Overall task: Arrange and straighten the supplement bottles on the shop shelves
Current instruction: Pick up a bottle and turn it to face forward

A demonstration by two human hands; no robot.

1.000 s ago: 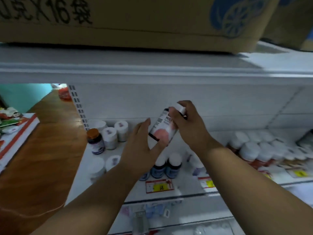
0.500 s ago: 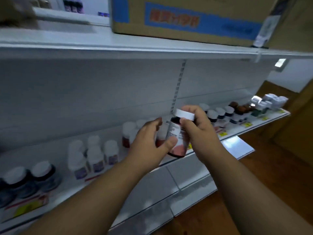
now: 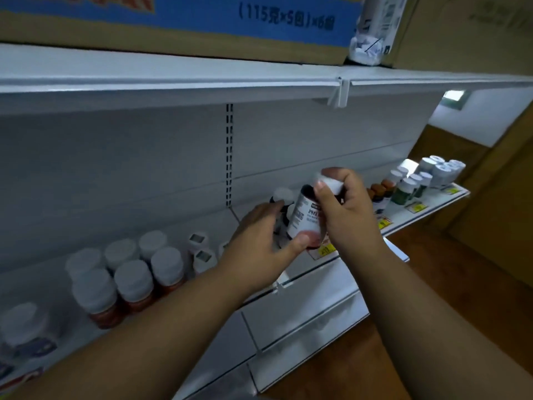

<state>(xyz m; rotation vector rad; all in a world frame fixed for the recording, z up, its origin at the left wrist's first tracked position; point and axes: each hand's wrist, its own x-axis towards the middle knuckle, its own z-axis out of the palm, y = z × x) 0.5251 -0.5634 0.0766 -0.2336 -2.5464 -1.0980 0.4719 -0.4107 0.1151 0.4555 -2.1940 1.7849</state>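
White shelf (image 3: 427,215); left hand (image 3: 259,241), right hand (image 3: 346,215) both gripping tilted bottle (image 3: 302,217).

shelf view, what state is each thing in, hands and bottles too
held bottle: off the shelf, tilted, white cap on
right hand: grips the cap end
left hand: thumb under the bottle's base
red bottles: upright on shelf, capped
green bottles: upright, capped
box: on top shelf

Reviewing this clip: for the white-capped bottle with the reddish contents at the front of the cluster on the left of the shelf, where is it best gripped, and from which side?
Probably the white cap of the front bottle, taken from above and the aisle side. It stands upright at the shelf edge with neighbours close behind and beside it, so its body is hemmed in and only the top and front are free. Both hands are busy with another bottle.
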